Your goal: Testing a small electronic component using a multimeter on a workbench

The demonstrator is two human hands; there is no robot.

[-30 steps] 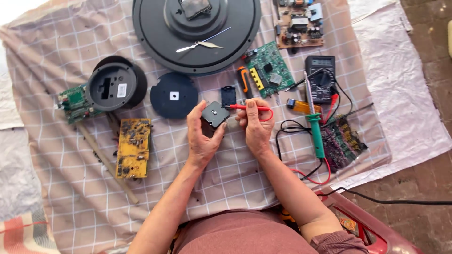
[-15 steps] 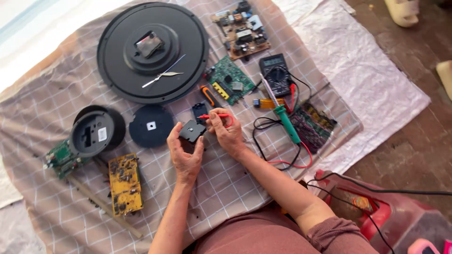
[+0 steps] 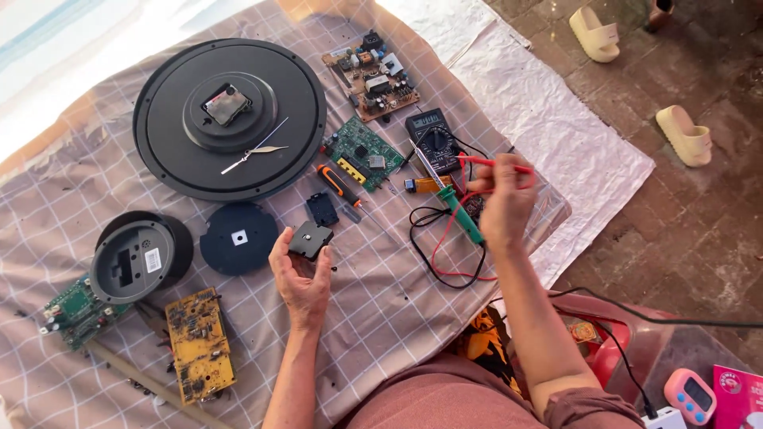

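Holding the small black clock movement (image 3: 310, 240) in an upturned left hand (image 3: 300, 274) above the checked cloth (image 3: 381, 318), the person pinched a red multimeter probe (image 3: 497, 164) in the right hand (image 3: 502, 208); probing its contacts seemingly needed the tip brought across.

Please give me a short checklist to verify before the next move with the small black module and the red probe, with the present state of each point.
1. Left hand holds the small black module securely: ok.
2. Right hand grips the red probe: ok.
3. Probe tip touches the module: not ok, they are apart.
4. Multimeter dial setting: cannot tell.
5. Red lead free of the green-handled tool: cannot tell, they cross.
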